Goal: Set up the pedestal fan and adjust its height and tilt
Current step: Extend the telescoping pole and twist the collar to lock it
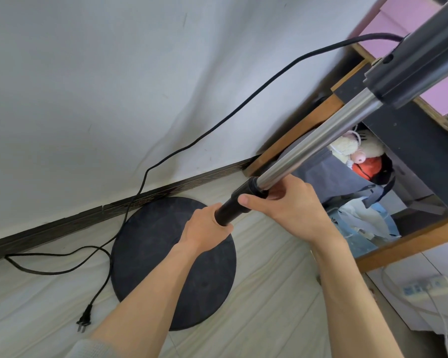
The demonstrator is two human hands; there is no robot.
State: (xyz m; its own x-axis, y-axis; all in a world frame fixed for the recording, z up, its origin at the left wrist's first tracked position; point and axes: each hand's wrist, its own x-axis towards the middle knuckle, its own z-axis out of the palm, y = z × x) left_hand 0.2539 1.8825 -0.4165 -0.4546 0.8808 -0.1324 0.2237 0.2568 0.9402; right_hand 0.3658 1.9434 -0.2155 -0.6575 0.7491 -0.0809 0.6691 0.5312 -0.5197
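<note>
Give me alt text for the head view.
Left hand grips the fan's black tube, right hand the collar below the chrome tube. The round base sits on the floor, the plug lying loose beside it.

Left of the base (150,254) the floor (36,306) lies open, crossed only by the cord (142,182) and plug (84,322). Right of the pole (321,140), a wooden frame (308,120) and stuffed bag (334,182) crowd close. The wall (114,99) stands just behind.
</note>
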